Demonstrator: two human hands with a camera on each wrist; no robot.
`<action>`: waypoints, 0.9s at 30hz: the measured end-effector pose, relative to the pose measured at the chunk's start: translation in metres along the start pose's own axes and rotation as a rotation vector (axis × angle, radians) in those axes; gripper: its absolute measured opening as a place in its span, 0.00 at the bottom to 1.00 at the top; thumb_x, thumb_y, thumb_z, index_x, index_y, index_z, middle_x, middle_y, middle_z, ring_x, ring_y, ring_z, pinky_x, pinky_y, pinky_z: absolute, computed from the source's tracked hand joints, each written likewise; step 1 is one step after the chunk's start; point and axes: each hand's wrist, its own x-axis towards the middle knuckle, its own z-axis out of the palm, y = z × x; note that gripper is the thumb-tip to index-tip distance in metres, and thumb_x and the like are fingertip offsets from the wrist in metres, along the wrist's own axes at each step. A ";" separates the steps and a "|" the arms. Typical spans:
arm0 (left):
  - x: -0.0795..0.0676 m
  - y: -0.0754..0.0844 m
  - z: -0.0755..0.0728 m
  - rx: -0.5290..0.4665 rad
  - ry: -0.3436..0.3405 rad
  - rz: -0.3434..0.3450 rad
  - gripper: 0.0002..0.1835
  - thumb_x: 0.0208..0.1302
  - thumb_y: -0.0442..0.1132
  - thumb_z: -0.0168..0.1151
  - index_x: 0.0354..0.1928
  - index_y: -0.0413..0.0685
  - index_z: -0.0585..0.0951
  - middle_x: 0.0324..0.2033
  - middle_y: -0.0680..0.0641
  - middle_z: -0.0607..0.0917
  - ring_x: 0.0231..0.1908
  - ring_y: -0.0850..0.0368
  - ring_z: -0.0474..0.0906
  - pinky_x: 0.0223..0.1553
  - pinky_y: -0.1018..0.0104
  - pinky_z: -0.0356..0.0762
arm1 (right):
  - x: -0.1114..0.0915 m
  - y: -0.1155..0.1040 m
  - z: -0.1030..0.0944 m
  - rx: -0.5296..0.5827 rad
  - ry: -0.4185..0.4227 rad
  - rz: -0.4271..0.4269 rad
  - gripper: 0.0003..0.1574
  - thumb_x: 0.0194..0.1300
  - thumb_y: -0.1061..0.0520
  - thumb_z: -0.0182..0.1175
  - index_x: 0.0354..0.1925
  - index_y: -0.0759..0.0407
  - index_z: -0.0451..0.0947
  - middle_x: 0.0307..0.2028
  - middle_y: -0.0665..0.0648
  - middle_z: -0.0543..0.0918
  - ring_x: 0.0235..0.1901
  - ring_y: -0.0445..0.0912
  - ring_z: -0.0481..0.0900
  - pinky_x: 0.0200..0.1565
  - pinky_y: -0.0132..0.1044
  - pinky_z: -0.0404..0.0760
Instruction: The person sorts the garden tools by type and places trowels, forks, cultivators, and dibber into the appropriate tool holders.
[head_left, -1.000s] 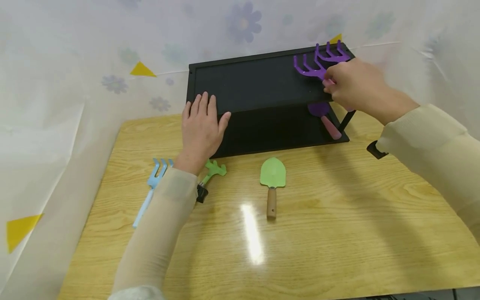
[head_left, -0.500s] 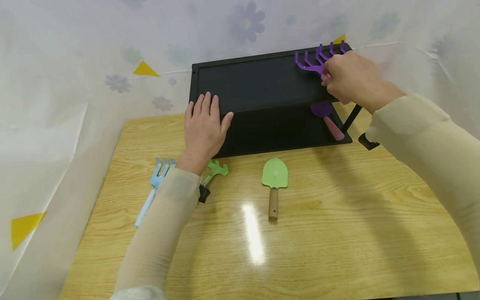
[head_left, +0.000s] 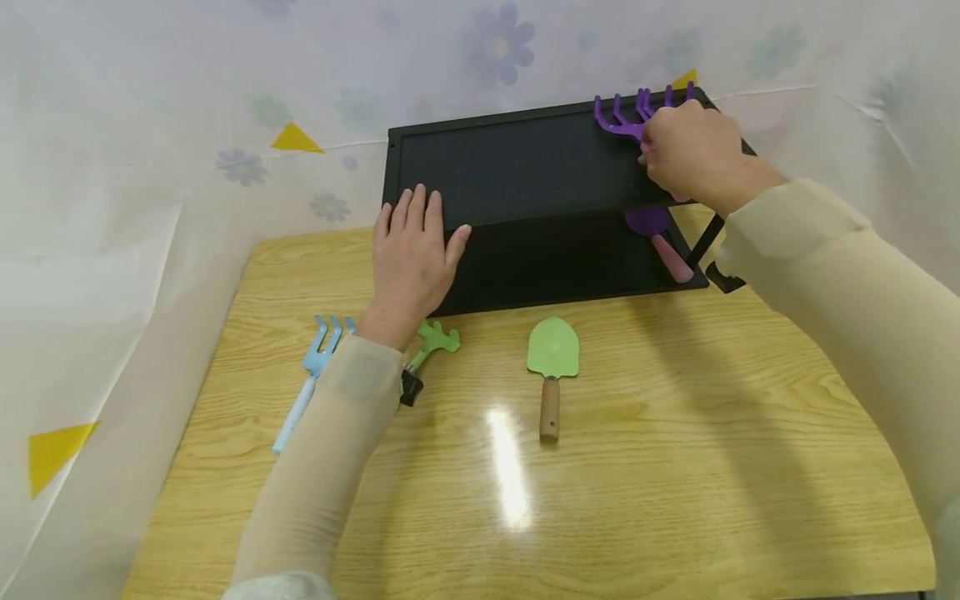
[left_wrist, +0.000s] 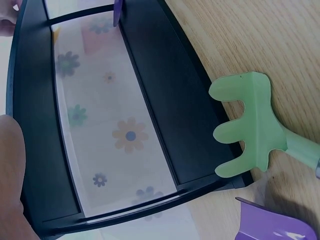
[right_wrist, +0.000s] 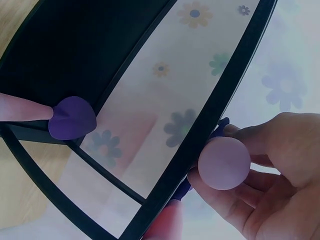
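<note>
Since a second ago, the right hand [head_left: 693, 154] has shifted slightly left and far, and the tines of the purple rake [head_left: 621, 127] it holds sit a little farther back; the left hand [head_left: 412, 254] stays put. The right hand's thumb and fingers are clamped on this rake's pink handle [right_wrist: 224, 163], whose round end shows in the right wrist view. The rake's head, tines up, is at the right end of the top shelf [head_left: 510, 167] of a black rack [head_left: 391, 171]; whether it touches the shelf is unclear. A second purple rake [head_left: 678, 96] lies just right of it, partly hidden by the hand. The left hand rests flat at the shelf's near left corner, fingers straight and thumb apart.

On the right of the lower shelf [head_left: 555, 267] lies a purple trowel [head_left: 670, 255], its pink handle toward the near side. On the wooden table [head_left: 675, 467], near the rack, a green trowel [head_left: 553, 350] lies with its wooden handle toward the near side. Farther left are a green rake [head_left: 435, 337] and a blue fork [head_left: 318, 360], both partly covered by the left arm. The left wrist view also shows a purple blade [left_wrist: 275, 222] beside the green rake.
</note>
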 end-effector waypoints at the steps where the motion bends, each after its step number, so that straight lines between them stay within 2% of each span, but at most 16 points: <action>1: 0.000 0.000 0.000 -0.001 0.005 0.003 0.42 0.70 0.67 0.21 0.75 0.46 0.52 0.73 0.43 0.53 0.73 0.48 0.46 0.71 0.52 0.35 | 0.000 0.000 0.000 -0.004 -0.005 0.004 0.16 0.73 0.54 0.46 0.35 0.63 0.75 0.30 0.65 0.78 0.29 0.61 0.77 0.22 0.50 0.72; 4: 0.001 0.002 0.001 -0.003 0.014 0.007 0.41 0.71 0.66 0.22 0.75 0.45 0.53 0.73 0.42 0.53 0.72 0.48 0.46 0.71 0.52 0.36 | -0.001 0.002 0.001 -0.010 -0.018 0.005 0.19 0.73 0.54 0.42 0.33 0.63 0.73 0.26 0.63 0.74 0.25 0.59 0.75 0.22 0.49 0.70; 8: 0.002 0.003 0.001 -0.005 0.021 0.008 0.41 0.71 0.66 0.23 0.74 0.45 0.53 0.73 0.42 0.54 0.72 0.48 0.47 0.71 0.52 0.36 | -0.003 0.003 0.003 -0.006 -0.024 -0.003 0.22 0.72 0.52 0.38 0.25 0.62 0.67 0.20 0.59 0.67 0.21 0.54 0.70 0.21 0.45 0.67; 12: 0.002 0.004 0.002 -0.004 0.025 0.008 0.41 0.71 0.66 0.23 0.74 0.45 0.53 0.73 0.42 0.54 0.72 0.48 0.47 0.71 0.52 0.36 | -0.003 0.005 0.005 -0.003 -0.031 -0.021 0.21 0.72 0.53 0.38 0.22 0.60 0.61 0.21 0.58 0.64 0.21 0.52 0.66 0.21 0.44 0.66; 16: 0.003 0.004 0.003 -0.004 0.020 0.009 0.41 0.71 0.66 0.23 0.75 0.45 0.53 0.73 0.42 0.53 0.72 0.48 0.46 0.71 0.52 0.36 | -0.006 0.006 0.007 0.007 -0.024 -0.030 0.21 0.72 0.53 0.37 0.24 0.60 0.62 0.23 0.59 0.65 0.23 0.53 0.66 0.22 0.44 0.66; 21: 0.004 0.004 0.004 -0.011 0.000 0.006 0.41 0.71 0.66 0.22 0.75 0.46 0.52 0.73 0.43 0.52 0.73 0.48 0.45 0.71 0.52 0.35 | -0.016 0.009 0.007 0.019 0.041 -0.057 0.25 0.75 0.50 0.34 0.24 0.61 0.63 0.23 0.60 0.66 0.28 0.56 0.68 0.27 0.47 0.67; 27: 0.005 0.001 0.004 -0.019 0.012 0.013 0.41 0.71 0.66 0.22 0.75 0.45 0.52 0.73 0.42 0.53 0.72 0.48 0.46 0.71 0.51 0.36 | -0.034 0.009 0.009 0.064 0.172 -0.118 0.29 0.77 0.47 0.36 0.32 0.67 0.72 0.28 0.64 0.72 0.37 0.61 0.71 0.38 0.53 0.68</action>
